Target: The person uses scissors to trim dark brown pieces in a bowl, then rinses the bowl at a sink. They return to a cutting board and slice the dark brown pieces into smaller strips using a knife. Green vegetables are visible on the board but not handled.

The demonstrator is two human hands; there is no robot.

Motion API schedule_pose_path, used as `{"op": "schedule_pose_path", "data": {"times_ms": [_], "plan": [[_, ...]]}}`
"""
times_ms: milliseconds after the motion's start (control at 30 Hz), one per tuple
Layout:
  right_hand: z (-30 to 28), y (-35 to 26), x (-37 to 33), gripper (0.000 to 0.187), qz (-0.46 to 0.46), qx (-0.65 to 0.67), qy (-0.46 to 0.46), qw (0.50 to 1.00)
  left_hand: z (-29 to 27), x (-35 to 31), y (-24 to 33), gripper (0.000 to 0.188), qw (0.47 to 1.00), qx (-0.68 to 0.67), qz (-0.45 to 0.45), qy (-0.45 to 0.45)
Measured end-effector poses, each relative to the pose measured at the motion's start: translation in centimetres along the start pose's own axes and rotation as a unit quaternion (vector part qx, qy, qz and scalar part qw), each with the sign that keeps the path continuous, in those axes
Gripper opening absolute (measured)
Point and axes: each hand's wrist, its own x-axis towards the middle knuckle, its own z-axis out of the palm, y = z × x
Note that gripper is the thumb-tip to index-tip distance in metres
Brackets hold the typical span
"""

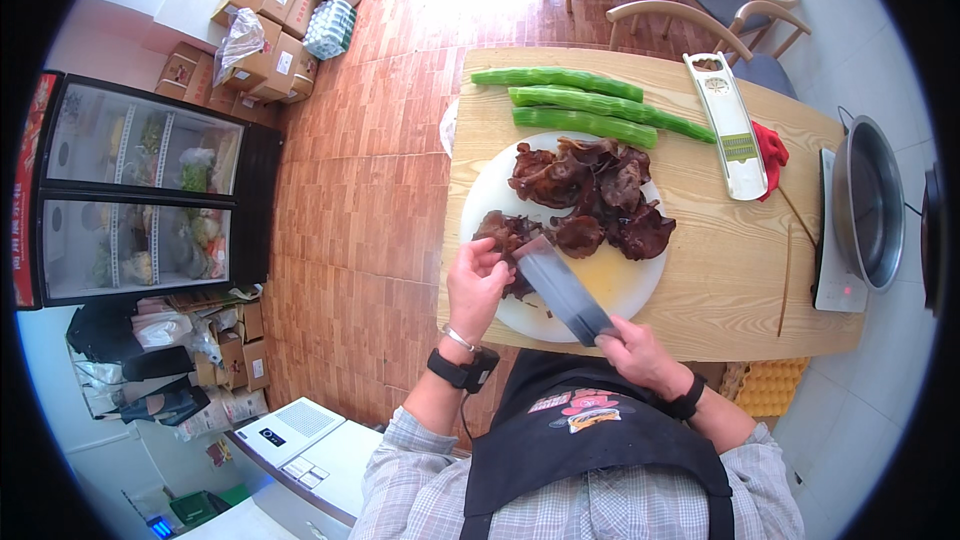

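Note:
A round white cutting board (pixel 487 190) lies at the near left of a wooden table. Dark brown wood ear mushrooms (pixel 590 185) are heaped on its far half, with a smaller bunch at the left. My left hand (pixel 475 285) has its fingers bent against the wood ear mushroom (pixel 507 230) of that bunch, gripping its edge. In my right hand (pixel 645 355) is the handle of a cleaver (pixel 562 288); its wide blade, slightly blurred, slants across the board with the tip beside my left fingers. Small dark scraps lie near the blade.
Beyond the board lie three long, peeled green gourds (pixel 580 97). Rightward are a white slicer (pixel 728 130), a red cloth (pixel 770 158), a chopstick (pixel 785 280) and a metal basin (pixel 868 205) on a white cooker. Chairs (pixel 735 10) stand behind; a glass-door fridge (pixel 140 190) is left.

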Motion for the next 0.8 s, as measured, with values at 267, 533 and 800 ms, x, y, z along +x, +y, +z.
{"op": "schedule_pose_path", "data": {"times_ms": [267,533,800], "plan": [[0.2,0.9,0.7,0.018,0.024,0.009,-0.014,1.0,-0.7,0.7,-1.0,0.03,0.996,-0.081,-0.039,-0.027],[0.2,-0.2,1.4,0.018,0.004,-0.018,0.011,1.0,-0.7,2.1,-1.7,0.018,0.999,0.036,0.022,-0.013],[0.9,-1.1,2.7,0.02,0.045,-0.117,0.007,0.992,-0.6,2.9,-3.1,0.016,0.929,0.329,0.135,0.103]]}}
